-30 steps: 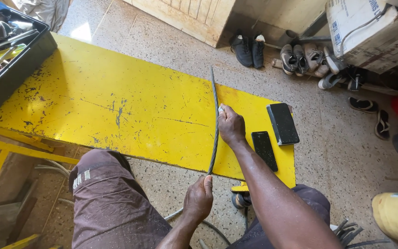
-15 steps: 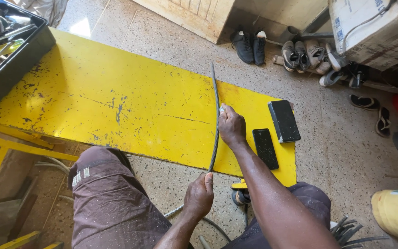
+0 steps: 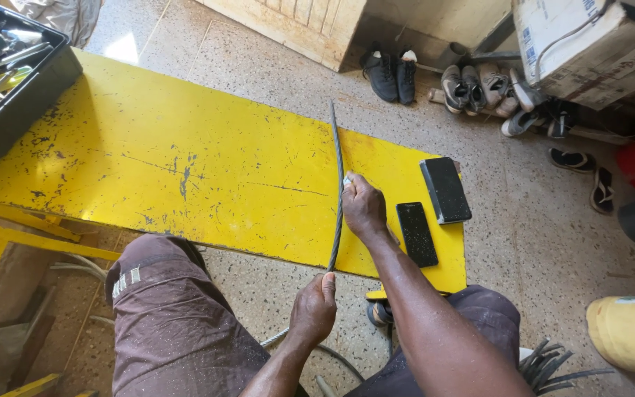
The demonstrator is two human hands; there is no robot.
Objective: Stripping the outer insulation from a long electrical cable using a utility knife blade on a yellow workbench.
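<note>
A long dark ribbed steel rod (image 3: 337,162) lies across a scuffed yellow metal sheet (image 3: 185,176) on the floor, slightly bowed. My left hand (image 3: 314,307) grips the rod's near end just past the sheet's front edge. My right hand (image 3: 362,207) presses down on the rod's middle, a small white piece pinched in its fingers against the rod. Both my knees, in brown trousers, frame the lower view.
Two dark phones (image 3: 417,234) (image 3: 445,189) lie on the sheet right of my right hand. A black tray of tools (image 3: 9,73) sits at the left end. Shoes (image 3: 395,73), a cardboard box (image 3: 589,44), a yellow frame (image 3: 9,235) and cables (image 3: 553,364) surround the area.
Both hands keep their hold on the rod in the same spots. Only the view shifts very slightly.
</note>
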